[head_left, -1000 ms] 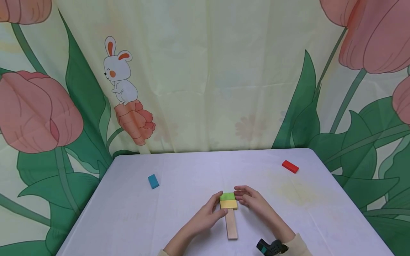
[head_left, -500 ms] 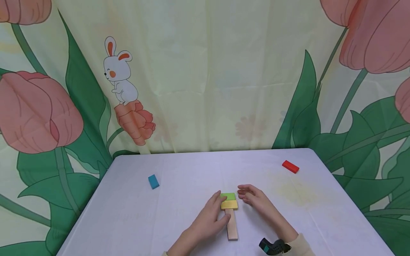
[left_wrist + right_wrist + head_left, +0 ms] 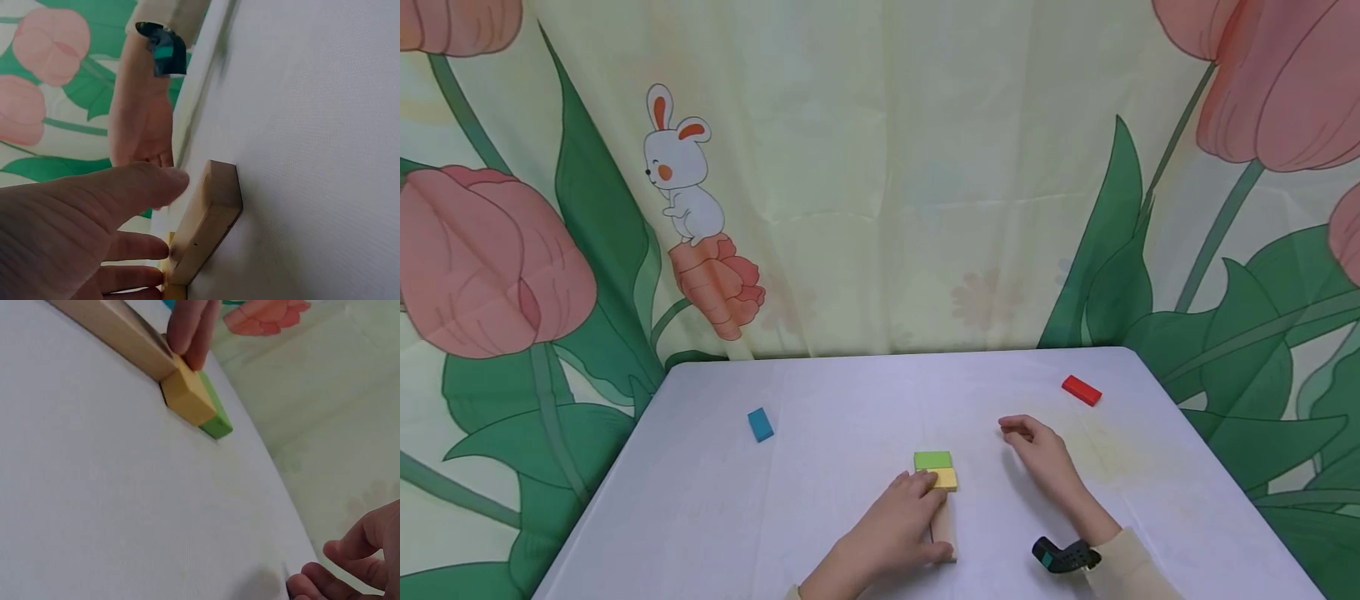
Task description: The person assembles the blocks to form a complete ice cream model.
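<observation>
A green block [image 3: 932, 459] and a yellow block [image 3: 947, 478] lie side by side on the table, with a long plain wooden block [image 3: 945, 527] running from the yellow one toward the person. My left hand [image 3: 891, 529] is over the wooden block, its fingertips at the yellow block and its thumb by the near end. In the left wrist view the thumb hovers beside the wooden block [image 3: 209, 219], and whether the other fingers press on it is unclear. My right hand [image 3: 1048, 462] is to the right of the blocks, loosely curled and holding nothing.
A blue block [image 3: 760, 425] lies at the left of the white-covered table [image 3: 842, 400]. Toward the back right lies a red block [image 3: 1082, 390]. Behind the table hangs a curtain [image 3: 880, 183] printed with tulips and a rabbit. A black wrist device [image 3: 1066, 556] is on the right wrist.
My right hand has moved away from the green block, to the right. The left hand has slid back toward the person, from beside the green block onto the yellow and wooden blocks.
</observation>
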`<state>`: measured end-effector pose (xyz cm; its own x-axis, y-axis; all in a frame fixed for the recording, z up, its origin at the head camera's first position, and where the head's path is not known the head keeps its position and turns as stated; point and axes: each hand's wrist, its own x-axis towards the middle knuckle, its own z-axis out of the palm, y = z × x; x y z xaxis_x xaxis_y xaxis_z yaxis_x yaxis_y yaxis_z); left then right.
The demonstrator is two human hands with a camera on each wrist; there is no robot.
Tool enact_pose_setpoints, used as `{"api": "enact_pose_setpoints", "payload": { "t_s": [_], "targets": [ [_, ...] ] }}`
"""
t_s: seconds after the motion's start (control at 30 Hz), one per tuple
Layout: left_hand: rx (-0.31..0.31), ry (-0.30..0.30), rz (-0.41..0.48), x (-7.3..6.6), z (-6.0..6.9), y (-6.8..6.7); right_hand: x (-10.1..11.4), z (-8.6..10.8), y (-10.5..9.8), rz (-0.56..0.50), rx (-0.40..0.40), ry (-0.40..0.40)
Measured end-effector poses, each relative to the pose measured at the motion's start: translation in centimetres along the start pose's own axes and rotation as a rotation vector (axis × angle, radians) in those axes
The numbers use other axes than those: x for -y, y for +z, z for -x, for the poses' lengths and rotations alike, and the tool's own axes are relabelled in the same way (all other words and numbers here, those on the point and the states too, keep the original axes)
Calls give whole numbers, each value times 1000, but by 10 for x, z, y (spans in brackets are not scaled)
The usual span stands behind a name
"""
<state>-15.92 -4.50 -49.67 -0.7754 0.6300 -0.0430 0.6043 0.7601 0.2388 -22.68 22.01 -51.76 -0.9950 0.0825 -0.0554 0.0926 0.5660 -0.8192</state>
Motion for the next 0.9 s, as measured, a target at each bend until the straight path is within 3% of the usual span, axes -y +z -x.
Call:
{"api": "enact_pose_setpoints", "payload": {
  "t_s": [0.33, 0.9],
  "targets": [
    [-7, 11, -47, 1, 1, -2, -26, -16, -27, 101, -133, -35],
    [47, -36, 49, 8, -9, 0, -51, -43, -66, 171, -376, 33]
  ]
}}
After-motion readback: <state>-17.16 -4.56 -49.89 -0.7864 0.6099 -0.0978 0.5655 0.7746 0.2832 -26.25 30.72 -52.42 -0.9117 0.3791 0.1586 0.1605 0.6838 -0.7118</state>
